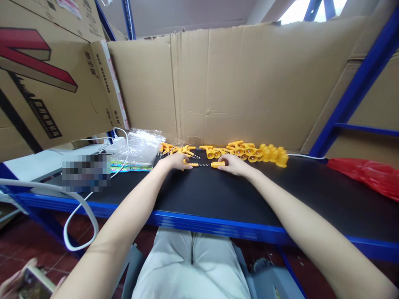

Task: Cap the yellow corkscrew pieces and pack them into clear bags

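My left hand is closed on the yellow handle of a corkscrew. Its metal spiral points right, roughly level above the black tabletop. Facing the spiral's tip is a yellow plastic sleeve, pinched in my right hand; a small gap seems to lie between them. Behind my left hand are more yellow-handled corkscrews with bare spirals. Several yellow funnel-ended pieces with handles lie in a heap just beyond my right hand, and yellow bell-shaped caps stand at the heap's right end.
A clear plastic bag lies at the left, near a white cable. Cardboard walls the back. Red plastic rests at the far right. A blue rail edges the table. Another person's hand holds a phone at lower left.
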`<state>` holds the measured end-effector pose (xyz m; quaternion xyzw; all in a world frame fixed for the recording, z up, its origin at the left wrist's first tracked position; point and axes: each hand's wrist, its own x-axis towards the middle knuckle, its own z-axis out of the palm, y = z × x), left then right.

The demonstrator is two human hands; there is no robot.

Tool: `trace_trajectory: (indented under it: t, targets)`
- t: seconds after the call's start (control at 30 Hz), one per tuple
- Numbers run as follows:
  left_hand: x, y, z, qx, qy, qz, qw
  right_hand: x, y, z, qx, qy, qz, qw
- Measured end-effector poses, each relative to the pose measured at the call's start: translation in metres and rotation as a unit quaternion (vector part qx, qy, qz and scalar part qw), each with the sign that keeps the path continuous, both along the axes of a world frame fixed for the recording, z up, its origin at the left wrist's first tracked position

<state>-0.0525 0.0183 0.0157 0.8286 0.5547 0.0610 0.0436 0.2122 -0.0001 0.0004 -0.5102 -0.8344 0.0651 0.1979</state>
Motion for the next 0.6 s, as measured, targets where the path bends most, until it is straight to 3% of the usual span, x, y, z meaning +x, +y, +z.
trace_trajectory:
  t: [0.23,0.37,0.6]
  targets:
    - [0.017,0.001,-0.013,0.002,-0.052,-0.071,0.996,-0.008,0.003,-0.01,0.021,0.024,0.026,0.999]
    - [0.024,-0.002,-0.017,0.015,-0.092,-0.062,0.994,-0.009,0.003,-0.01,0.058,0.028,0.068,0.996]
    - [0.026,-0.008,-0.014,0.148,-0.113,-0.059,0.981,-0.008,0.003,-0.008,0.123,0.065,0.09,0.986]
